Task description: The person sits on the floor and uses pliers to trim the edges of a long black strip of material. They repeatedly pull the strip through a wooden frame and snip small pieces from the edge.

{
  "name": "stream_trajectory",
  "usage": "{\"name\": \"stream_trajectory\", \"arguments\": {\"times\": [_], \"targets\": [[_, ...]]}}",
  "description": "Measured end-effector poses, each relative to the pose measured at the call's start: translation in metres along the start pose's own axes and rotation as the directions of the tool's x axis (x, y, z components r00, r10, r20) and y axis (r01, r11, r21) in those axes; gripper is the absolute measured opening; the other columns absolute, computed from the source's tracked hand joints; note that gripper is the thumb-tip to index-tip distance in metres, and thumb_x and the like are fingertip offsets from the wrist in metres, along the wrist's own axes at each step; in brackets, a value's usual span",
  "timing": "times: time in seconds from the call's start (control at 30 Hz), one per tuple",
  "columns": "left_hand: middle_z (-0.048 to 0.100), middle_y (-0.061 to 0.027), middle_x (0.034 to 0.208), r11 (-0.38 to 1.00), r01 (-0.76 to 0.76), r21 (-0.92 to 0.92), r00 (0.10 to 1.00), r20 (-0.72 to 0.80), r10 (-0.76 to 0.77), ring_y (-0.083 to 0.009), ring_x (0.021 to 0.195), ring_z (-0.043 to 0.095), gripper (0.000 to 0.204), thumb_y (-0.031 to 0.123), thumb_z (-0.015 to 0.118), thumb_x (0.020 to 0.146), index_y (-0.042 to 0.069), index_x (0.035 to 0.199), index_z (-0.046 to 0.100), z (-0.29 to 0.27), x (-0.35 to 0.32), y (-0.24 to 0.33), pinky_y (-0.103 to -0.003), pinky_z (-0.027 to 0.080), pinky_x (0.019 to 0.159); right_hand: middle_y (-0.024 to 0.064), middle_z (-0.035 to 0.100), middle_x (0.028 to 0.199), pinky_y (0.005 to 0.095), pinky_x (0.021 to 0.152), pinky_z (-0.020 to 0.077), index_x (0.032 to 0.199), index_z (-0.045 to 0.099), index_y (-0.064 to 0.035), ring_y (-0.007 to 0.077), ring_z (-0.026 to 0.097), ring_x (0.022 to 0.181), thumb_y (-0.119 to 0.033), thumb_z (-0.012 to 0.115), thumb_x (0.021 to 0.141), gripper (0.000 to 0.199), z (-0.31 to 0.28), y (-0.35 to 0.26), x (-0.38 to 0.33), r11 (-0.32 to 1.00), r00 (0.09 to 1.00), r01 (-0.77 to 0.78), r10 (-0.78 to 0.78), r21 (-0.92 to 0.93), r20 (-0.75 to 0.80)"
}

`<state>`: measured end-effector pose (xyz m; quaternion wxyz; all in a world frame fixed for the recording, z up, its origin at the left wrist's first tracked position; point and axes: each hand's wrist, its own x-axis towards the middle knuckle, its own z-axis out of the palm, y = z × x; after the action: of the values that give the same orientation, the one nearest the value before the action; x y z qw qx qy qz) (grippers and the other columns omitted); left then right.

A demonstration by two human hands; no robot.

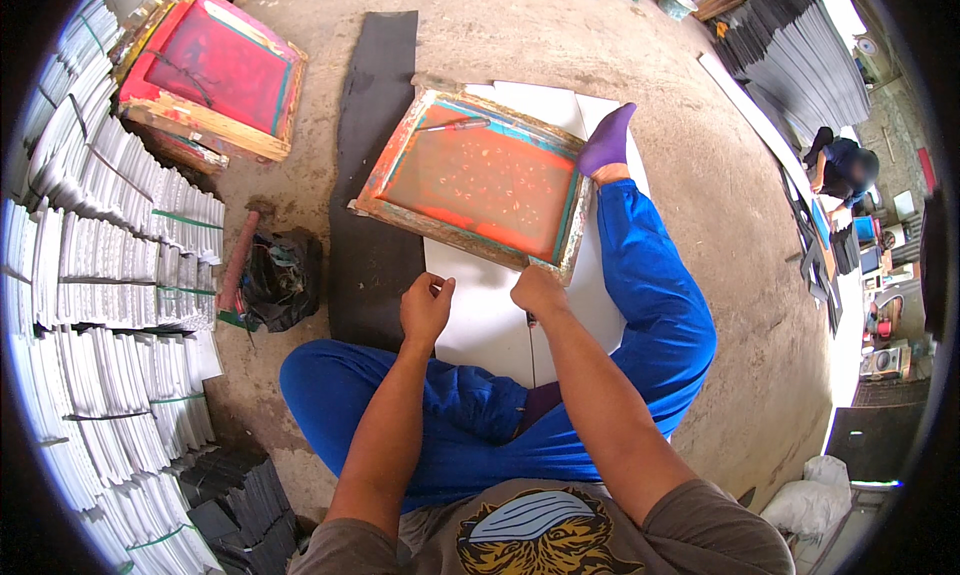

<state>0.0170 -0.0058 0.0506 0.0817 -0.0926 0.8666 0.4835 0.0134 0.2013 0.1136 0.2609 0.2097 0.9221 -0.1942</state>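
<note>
I sit on the floor in blue trousers, one leg stretched out with a purple sock (606, 143). A wooden screen-printing frame (478, 179) with orange mesh lies tilted over white sheets (480, 315) in front of me. My right hand (537, 291) grips the near edge of the frame, fingers closed. Over the near edge of the white sheets, my left hand (426, 307) is loosely closed; whether it pinches a sheet is unclear. A small squeegee or tool (455, 125) rests inside the frame near its far side.
A second frame with red mesh (214, 70) stands at the upper left. Stacks of bundled white sheets (100, 275) line the left side. A black bag (282, 278) and dark strip (372, 155) lie left of the sheets. Dark stacked boards (800, 60) and another person (843, 165) are at right.
</note>
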Motion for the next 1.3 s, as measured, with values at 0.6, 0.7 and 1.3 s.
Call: {"name": "stream_trajectory", "arguments": {"times": [0.6,0.7,1.3], "targets": [[0.072,-0.0153,0.077,1.0,0.019,-0.01,1.0,0.014,-0.019,-0.0338,0.075,0.071,0.03,0.033,0.074,0.087,0.003,0.092,0.072,-0.003,-0.003,0.003,-0.045,0.054,0.071,0.0297,0.071,0.079,0.0474,0.058,0.0596,0.089,0.07,0.0116,0.0372,0.074,0.064,-0.006,0.052,0.083,0.026,0.009,-0.006,0.008,0.952,0.984,-0.174,0.159,0.251,0.08],[0.072,-0.0155,0.077,1.0,0.0,-0.019,1.0,0.013,0.0,-0.0337,0.075,0.071,0.03,0.033,0.075,0.087,0.003,0.091,0.072,0.0,-0.003,0.002,-0.045,0.054,0.07,0.0284,0.07,0.076,0.0481,0.051,0.0577,0.088,0.069,0.0129,0.0358,0.073,0.061,-0.004,0.05,0.082,0.026,0.013,-0.002,0.009,0.944,0.985,-0.173,0.157,0.281,0.076],[0.073,-0.0192,0.085,0.999,-0.002,-0.045,0.997,0.071,0.005,-0.0313,0.078,0.072,0.034,0.031,0.076,0.087,-0.002,0.094,0.073,0.006,0.004,-0.001,-0.042,0.055,0.073,0.016,0.065,0.065,0.0393,0.037,0.0499,0.085,0.058,0.0088,0.0238,0.065,0.048,0.0,0.05,0.085,0.012,0.039,0.008,0.012,0.804,0.959,-0.262,0.279,0.533,0.05]]}}
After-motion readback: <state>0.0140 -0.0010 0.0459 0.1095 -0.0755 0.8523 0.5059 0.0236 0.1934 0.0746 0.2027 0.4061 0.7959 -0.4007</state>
